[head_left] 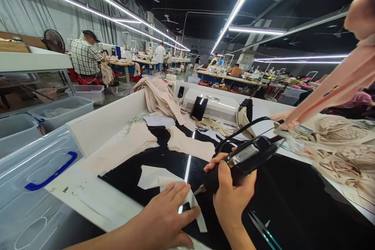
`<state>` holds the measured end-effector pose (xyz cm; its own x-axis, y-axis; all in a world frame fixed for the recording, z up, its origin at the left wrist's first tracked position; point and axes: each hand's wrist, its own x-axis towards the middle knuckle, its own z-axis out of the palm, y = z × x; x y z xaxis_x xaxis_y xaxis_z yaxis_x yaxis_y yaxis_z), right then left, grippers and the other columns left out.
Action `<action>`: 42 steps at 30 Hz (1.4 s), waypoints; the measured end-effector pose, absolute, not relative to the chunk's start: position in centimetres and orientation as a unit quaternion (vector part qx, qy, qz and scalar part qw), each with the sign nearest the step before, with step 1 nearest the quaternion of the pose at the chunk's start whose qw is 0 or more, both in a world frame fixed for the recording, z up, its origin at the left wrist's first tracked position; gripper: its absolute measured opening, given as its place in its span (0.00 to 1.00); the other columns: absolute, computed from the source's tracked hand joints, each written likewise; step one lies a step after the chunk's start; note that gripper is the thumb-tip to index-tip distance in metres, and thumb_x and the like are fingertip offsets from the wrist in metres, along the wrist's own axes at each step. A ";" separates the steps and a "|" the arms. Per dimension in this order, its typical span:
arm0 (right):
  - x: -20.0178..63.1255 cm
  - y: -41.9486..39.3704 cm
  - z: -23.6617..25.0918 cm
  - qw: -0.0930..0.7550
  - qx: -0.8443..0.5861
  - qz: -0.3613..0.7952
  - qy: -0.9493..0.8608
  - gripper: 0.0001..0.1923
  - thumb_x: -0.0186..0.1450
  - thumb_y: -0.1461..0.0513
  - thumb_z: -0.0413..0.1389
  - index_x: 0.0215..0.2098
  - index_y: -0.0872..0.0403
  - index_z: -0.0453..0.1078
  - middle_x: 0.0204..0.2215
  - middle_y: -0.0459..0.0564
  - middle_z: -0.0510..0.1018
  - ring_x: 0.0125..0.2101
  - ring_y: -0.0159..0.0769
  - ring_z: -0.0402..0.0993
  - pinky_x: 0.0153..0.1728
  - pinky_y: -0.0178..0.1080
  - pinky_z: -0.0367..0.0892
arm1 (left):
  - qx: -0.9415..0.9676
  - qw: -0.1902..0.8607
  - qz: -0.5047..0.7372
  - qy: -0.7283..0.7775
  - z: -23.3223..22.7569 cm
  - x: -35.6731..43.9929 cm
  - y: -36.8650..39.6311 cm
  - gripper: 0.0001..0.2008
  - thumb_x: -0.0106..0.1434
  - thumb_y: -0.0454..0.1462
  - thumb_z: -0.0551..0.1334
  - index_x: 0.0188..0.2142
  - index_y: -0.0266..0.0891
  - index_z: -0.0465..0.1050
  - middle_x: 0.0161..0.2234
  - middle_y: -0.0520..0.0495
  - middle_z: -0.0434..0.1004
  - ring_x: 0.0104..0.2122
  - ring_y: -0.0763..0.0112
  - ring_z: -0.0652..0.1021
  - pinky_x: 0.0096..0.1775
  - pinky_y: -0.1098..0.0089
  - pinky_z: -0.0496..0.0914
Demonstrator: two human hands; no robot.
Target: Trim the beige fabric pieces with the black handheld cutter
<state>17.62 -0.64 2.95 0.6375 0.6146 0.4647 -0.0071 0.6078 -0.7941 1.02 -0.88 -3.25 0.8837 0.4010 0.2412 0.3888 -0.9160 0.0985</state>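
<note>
My right hand (234, 195) is closed around a black corded handheld power tool (246, 160) with a small flat metal tip (200, 190) pointing down and left. The tip is close to a cream fabric piece (150, 176) on the black table top; whether it touches I cannot tell. With fingers stretched out, my left hand (166, 213) lies over that piece and presses it down, and a narrow end of it shows beyond the fingers. A pair of tweezers (262, 228) rests on the black surface, right of my right wrist. Pink fabric strips (325, 90) hang down to the tool's rear end.
Cream fabric stacks (190, 143) lie farther back, with a taller beige pile (159, 95) behind. A white vented machine (216, 103) stands at the table's back wall. Beige lacy pieces (342, 156) lie at right. Clear plastic bins (38, 179) are at left; people work at distant sewing tables.
</note>
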 end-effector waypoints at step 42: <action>17.2 -2.5 2.7 0.813 -0.413 0.182 -0.368 0.22 0.62 0.60 0.68 0.52 0.48 0.67 0.32 0.42 0.79 0.26 0.32 0.76 0.29 0.41 0.77 | 0.973 0.093 0.095 0.187 -0.7 -0.7 -2.0 0.28 0.70 0.48 0.66 0.64 0.39 0.66 0.66 0.31 0.66 0.66 0.48 0.68 0.65 0.47 0.63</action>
<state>17.19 -2.54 2.66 0.6620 0.6005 0.4485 0.0076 0.5930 -0.8051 -0.68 -1.98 -0.71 0.9122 0.3812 0.1504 0.3459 -0.9130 0.2162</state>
